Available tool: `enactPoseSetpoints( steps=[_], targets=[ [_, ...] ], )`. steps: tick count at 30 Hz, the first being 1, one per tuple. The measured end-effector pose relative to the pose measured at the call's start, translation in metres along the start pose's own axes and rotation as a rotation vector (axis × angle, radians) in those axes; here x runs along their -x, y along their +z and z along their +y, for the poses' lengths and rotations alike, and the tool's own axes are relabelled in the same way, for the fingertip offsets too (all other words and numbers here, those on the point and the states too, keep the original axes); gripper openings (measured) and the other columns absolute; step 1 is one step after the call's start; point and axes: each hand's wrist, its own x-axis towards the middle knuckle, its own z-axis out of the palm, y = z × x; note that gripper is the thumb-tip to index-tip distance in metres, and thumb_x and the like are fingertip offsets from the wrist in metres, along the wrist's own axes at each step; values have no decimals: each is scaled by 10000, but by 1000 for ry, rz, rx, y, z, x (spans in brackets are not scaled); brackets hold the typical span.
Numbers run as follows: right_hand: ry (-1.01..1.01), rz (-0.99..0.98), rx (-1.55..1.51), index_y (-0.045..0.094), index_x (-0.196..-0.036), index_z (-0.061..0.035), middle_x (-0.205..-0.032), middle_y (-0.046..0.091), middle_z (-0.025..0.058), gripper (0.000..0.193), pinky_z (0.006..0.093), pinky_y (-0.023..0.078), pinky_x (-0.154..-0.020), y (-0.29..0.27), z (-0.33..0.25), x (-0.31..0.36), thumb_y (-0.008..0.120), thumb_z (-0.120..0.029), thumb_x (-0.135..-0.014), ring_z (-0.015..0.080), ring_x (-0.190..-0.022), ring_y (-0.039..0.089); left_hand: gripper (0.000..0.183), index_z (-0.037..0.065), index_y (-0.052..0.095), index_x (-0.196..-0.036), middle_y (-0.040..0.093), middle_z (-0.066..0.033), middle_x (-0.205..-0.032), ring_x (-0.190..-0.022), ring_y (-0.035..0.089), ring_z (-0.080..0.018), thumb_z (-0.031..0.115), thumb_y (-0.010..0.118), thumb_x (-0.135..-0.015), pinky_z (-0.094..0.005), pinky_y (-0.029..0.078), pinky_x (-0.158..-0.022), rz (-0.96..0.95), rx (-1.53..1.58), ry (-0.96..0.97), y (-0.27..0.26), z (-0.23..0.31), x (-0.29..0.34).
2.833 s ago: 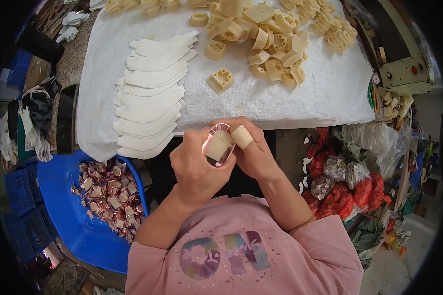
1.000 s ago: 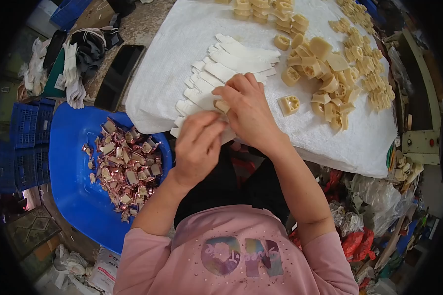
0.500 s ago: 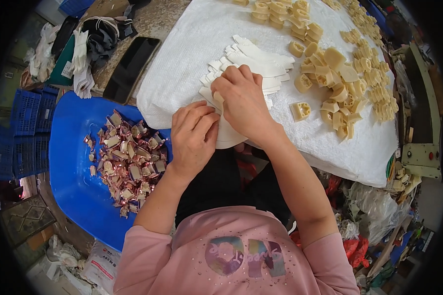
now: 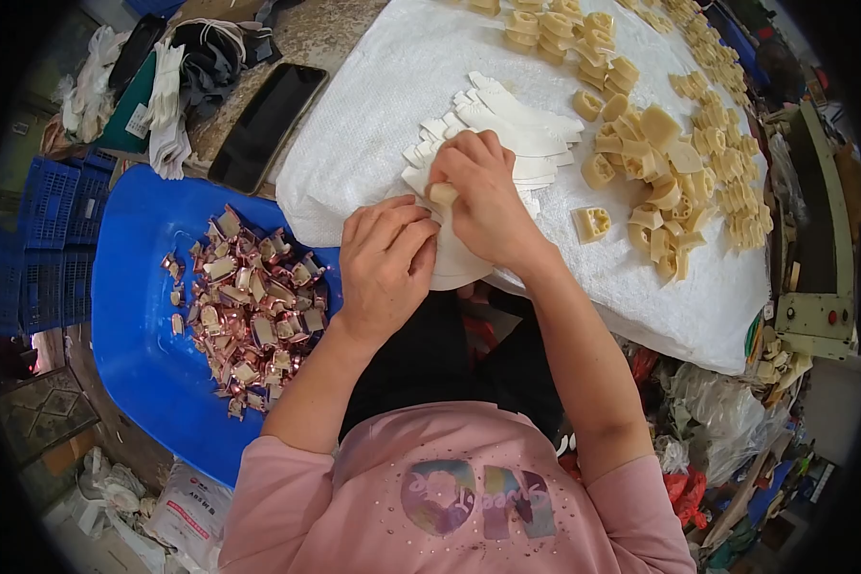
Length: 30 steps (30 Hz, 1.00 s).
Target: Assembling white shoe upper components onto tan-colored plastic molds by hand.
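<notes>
Blue plastic crates [image 4: 53,206] stand at far left, beside a blue tub [image 4: 139,316] holding a heap of shiny pinkish pieces [image 4: 258,320] with cream faces. Above the tub, white gloves [image 4: 167,110] hang near a dark phone [image 4: 270,124] lying flat, while a white bag [image 4: 191,512] sits on the floor below.

At centre, my left hand [image 4: 387,253] rests palm down at the near edge of a white-covered surface [image 4: 354,143], its fingers lightly bent and close together; I cannot tell whether the tips grip anything. Between my hands, a smooth white piece [image 4: 457,266] lies at that edge, its rounded end toward me. Just to the right, my right hand [image 4: 483,196] curls over it, fingers drawn in and pointing down, a cream cover showing at one digit; their hold is hidden. Beyond them fans an overlapping row of white strips [image 4: 517,129].

Farther right, one hollow cream block [image 4: 592,225] lies apart from a jumbled cream pile [image 4: 655,177], with more cream pieces [image 4: 737,191] beyond. Clear plastic bags [image 4: 727,402] and red bags [image 4: 684,493] crowd the floor at right.
</notes>
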Motion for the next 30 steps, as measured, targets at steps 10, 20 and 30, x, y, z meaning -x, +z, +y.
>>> enactPoseSetpoints(
  steps=[10,20,30],
  targets=[
    [110,713,-947,540,-953,-28,-899,600,77,138,313,455,-819,-85,21,46,626,-40,-845,156,-847,568,228,46,624,-851,610,-69,-893,-921,589,-253,-29,677,-642,-360,414,-816,-67,-12,-7,-7,4,-6],
    [23,299,-518,582,-919,-31,-812,608,77,198,311,439,-738,-92,-35,77,613,49,-741,230,-812,563,235,3,599,-1080,591,-166,-977,-858,584,-303,110,549,-876,-367,472,-773,-461,496,-39,2,78,-26],
    [291,273,308,577,-1064,-33,-1107,571,86,364,390,436,-863,-85,37,112,627,1,-705,290,-991,523,395,-84,483,-1204,567,-65,-765,-569,465,-90,236,382,-995,-210,354,-478,-408,1273,-872,20,81,-5]
  ],
)
